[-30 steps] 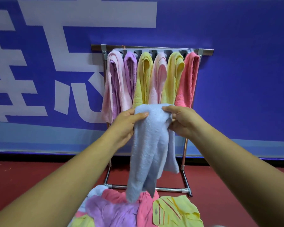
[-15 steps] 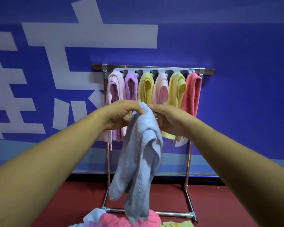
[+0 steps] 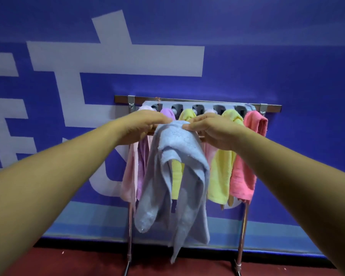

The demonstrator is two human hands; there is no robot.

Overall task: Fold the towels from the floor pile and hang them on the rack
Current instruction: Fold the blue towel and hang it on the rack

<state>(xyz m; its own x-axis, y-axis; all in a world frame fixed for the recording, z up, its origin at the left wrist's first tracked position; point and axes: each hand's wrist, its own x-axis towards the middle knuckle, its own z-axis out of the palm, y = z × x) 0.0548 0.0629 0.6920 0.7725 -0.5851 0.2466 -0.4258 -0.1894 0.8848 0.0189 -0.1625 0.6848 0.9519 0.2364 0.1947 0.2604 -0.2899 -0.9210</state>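
Blue towel [image 3: 173, 176], hands [image 3: 141, 128] [image 3: 213, 132] at top edge

Arms outstretched, left hand [image 3: 141, 126] and right hand [image 3: 214, 130] close together, fingers pinching blue towel [image 3: 175, 156]

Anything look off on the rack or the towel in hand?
The blue towel, pinched at its top by the left hand and right hand in front of the rack, hangs bunched and uneven, one tail trailing lower than the rest.

Six hung towels [image 3: 220, 172] fill the rack [image 3: 271, 108] from post to post. The blue towel [image 3: 175, 176] covers its middle; only the bar ends are bare.
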